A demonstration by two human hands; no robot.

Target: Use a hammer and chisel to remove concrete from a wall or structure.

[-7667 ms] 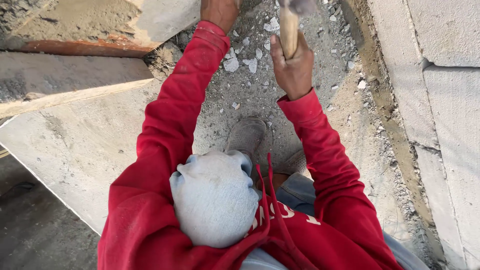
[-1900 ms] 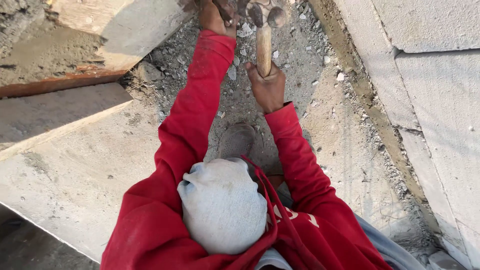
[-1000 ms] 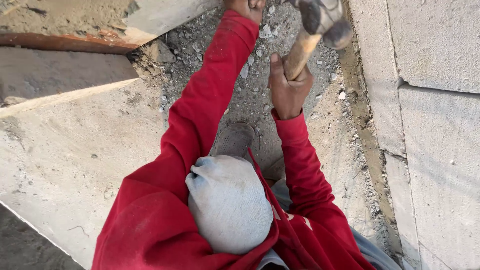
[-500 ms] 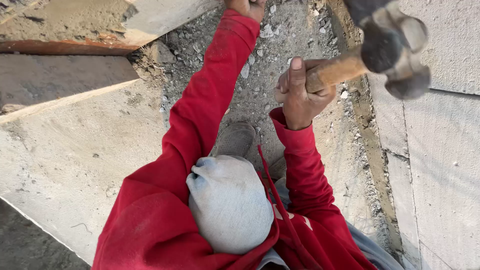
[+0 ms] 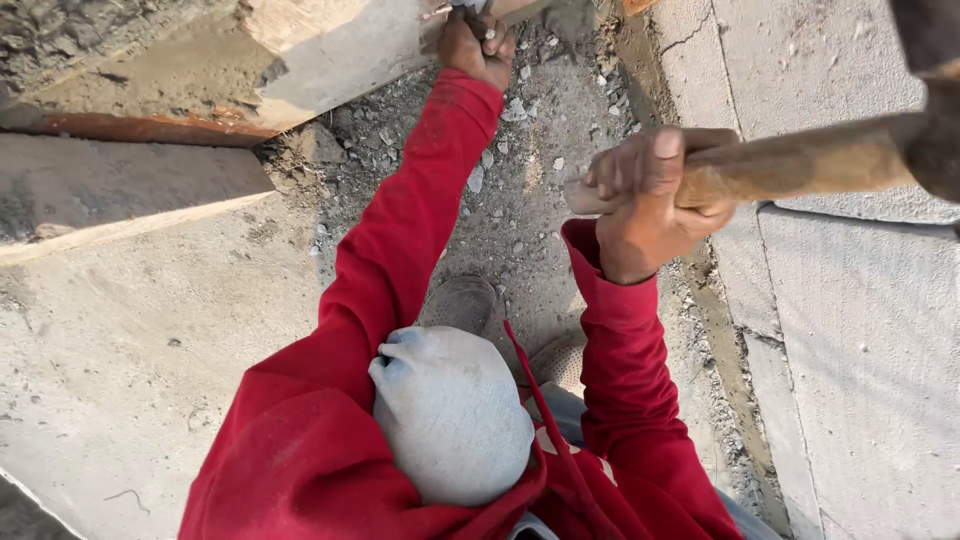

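Both hands are closed: the right hand (image 5: 655, 195) grips a hammer (image 5: 800, 165) raised over the slab (image 5: 860, 330), the left hand (image 5: 475, 45) holds a chisel (image 5: 468, 8) against rubble (image 5: 520, 150) ahead.

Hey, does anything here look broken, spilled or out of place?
Yes. Loose rubble and grit lie scattered over the ground between the concrete slabs, below the left hand. The right hand holds a wooden hammer handle raised. Nothing else looks odd.
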